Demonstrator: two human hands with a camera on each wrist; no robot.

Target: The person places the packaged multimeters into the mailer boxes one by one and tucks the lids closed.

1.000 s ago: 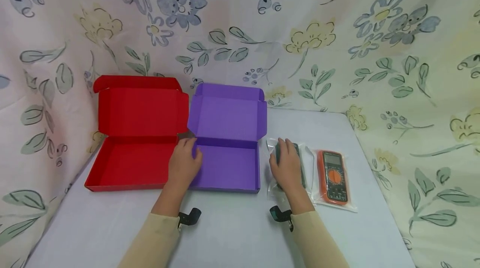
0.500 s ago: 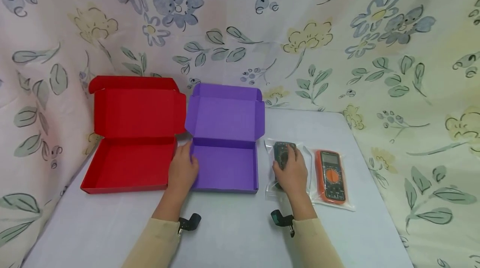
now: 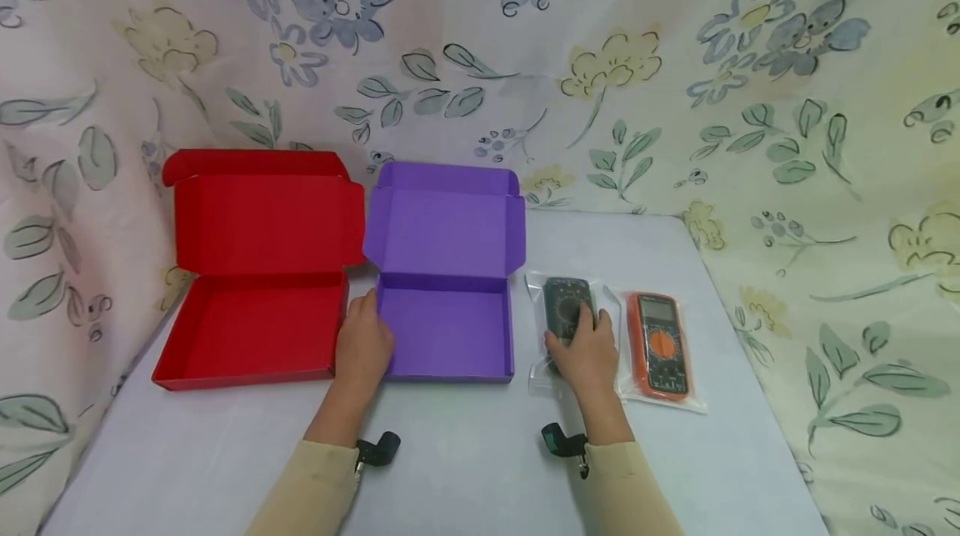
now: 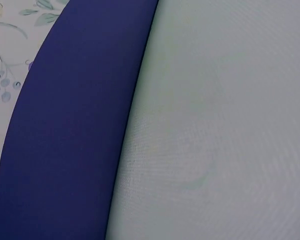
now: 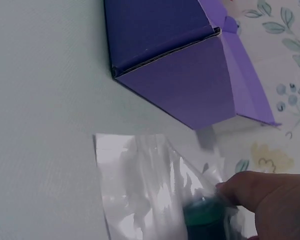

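In the head view, an open purple box (image 3: 450,336) stands in the middle of the table with its lid raised. My left hand (image 3: 363,344) holds its left wall, the fingers in the gap beside the red box. The left wrist view shows mainly the box's purple wall (image 4: 70,120), with a sliver of skin at the left edge. To the right, my right hand (image 3: 588,353) grips a dark green multimeter (image 3: 562,296) in a clear plastic bag (image 5: 140,185), thumb on its left side and fingers over its right part. The multimeter's lower end is hidden under the hand.
An open red box (image 3: 255,332) stands at the left, lid up. An orange multimeter (image 3: 660,344) in another clear bag lies right of my right hand. A flowered curtain (image 3: 450,44) hangs behind the white table (image 3: 465,469).
My right hand has drawn back toward me over the green multimeter, baring its top, and its fingers have closed. The left hand has settled lower along the purple box's wall. The head view has shifted slightly.
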